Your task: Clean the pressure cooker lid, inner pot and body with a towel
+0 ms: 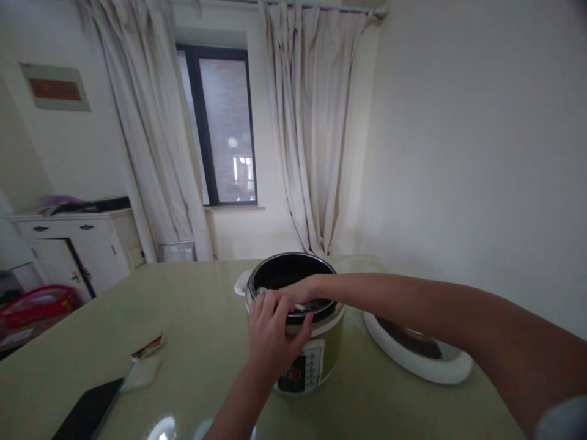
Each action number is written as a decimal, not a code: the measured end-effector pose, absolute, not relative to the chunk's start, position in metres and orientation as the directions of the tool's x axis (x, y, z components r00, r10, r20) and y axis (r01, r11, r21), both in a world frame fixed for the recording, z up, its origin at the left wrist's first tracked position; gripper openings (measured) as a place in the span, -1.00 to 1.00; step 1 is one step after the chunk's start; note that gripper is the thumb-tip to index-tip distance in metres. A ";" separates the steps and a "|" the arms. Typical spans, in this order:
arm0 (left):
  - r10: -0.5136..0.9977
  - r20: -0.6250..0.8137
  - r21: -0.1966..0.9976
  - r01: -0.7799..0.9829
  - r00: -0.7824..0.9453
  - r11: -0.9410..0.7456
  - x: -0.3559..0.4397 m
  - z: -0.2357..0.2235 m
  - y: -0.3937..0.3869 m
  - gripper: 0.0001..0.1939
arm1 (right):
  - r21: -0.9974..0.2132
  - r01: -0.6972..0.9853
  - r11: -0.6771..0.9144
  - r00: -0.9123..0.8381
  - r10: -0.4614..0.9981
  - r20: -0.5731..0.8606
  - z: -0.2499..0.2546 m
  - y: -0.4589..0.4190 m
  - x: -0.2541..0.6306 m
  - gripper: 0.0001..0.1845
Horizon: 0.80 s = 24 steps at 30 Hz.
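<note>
An electric cooker (pixel 331 354) with a greenish body, white trim and a front control panel stands on the table before me. Its top is off, and the dark inner pot (pixel 293 264) shows inside. My left hand (pixel 275 324) hooks its fingers over the near left rim, thumb apart on the outer side. From the right, my right hand (pixel 300 289) reaches into the mouth of the pot. Its fingers are hidden behind the left hand and the rim. Small whitish bits show beside the right hand; I cannot tell what they are.
A round white-rimmed lid (pixel 419 354) lies on the table (pixel 197 318) right of the cooker, under my forearm. At lower left are a dark phone (pixel 89 409) and a small packet (pixel 147 347). Beyond stand a white cabinet (pixel 98 241) and a red basket (pixel 41 305).
</note>
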<state>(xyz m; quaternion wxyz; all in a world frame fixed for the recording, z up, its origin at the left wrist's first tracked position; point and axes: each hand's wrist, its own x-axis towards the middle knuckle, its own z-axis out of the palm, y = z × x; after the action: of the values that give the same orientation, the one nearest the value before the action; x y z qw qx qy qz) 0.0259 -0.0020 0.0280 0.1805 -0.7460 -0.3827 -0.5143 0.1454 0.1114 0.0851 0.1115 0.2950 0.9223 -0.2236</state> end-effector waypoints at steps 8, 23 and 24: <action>0.412 0.898 0.191 0.705 0.156 -0.683 0.025 0.030 -0.004 -0.75 | 0.284 0.399 0.872 -0.812 0.480 -0.332 0.092 0.134 0.210 -0.87; 0.414 0.893 0.170 0.721 0.176 -0.672 0.026 0.033 -0.004 -0.74 | 0.577 -0.042 0.816 -0.897 0.224 -0.381 0.115 0.152 0.144 -0.75; 0.416 0.892 0.165 0.726 0.179 -0.668 0.026 0.032 -0.004 -0.75 | 0.551 0.108 0.827 -0.880 0.337 -0.334 0.112 0.151 0.150 -0.80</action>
<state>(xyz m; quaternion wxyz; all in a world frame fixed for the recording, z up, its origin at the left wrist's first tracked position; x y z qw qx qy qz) 0.0256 -0.0038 0.0325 0.1501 -0.7530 -0.3789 -0.5166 0.1503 0.1507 0.1125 0.2136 0.1193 0.9317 0.2685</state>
